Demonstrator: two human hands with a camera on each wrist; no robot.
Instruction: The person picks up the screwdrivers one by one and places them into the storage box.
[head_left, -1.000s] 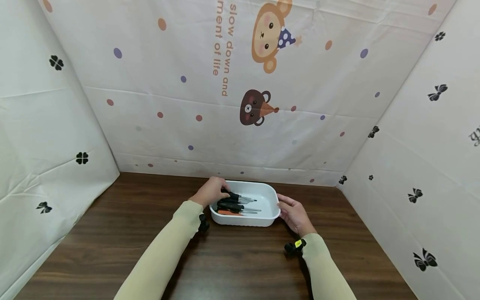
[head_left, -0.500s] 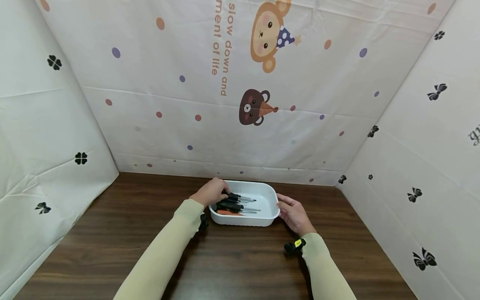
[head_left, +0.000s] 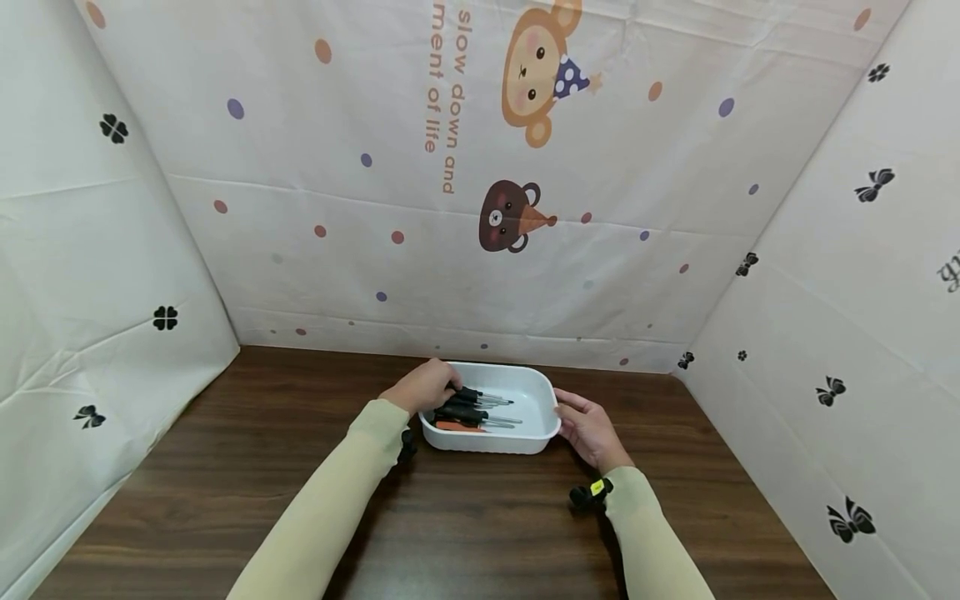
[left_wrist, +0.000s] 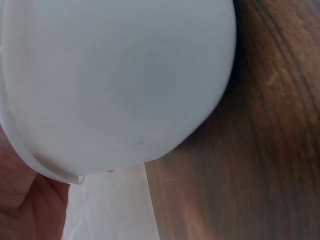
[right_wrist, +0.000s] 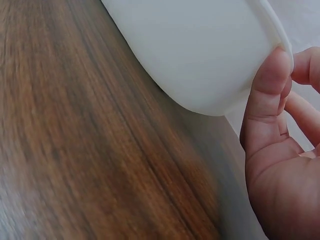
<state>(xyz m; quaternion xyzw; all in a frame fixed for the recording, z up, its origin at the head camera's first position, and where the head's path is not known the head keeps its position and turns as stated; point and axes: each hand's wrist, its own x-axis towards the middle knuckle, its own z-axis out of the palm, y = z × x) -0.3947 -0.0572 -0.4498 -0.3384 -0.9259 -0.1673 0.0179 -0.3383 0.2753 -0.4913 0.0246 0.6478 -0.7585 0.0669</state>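
A white plastic tray [head_left: 480,443] with rounded corners stands near the back of the table. Several screwdrivers lie in its left half, shafts to the right; most show black handles, such as one screwdriver [head_left: 461,413], and an orange handle [head_left: 454,426] lies nearest the front. My left hand [head_left: 422,387] reaches over the tray's left rim, its fingers curled at the black handle of a rear screwdriver and partly hiding it. In the left wrist view the tray wall covers those fingers. My right hand [right_wrist: 282,165] pinches the tray's right rim between thumb and fingers.
The dark wooden table [head_left: 480,525] extends to the front and both sides. A patterned white sheet [head_left: 420,283] rises right behind the tray, with similar sheets at left and right. A black wrist camera [head_left: 591,493] sits on the right wrist.
My left hand's fingers shift very slightly at the black screwdriver handles. The tray and the right hand stay in place.
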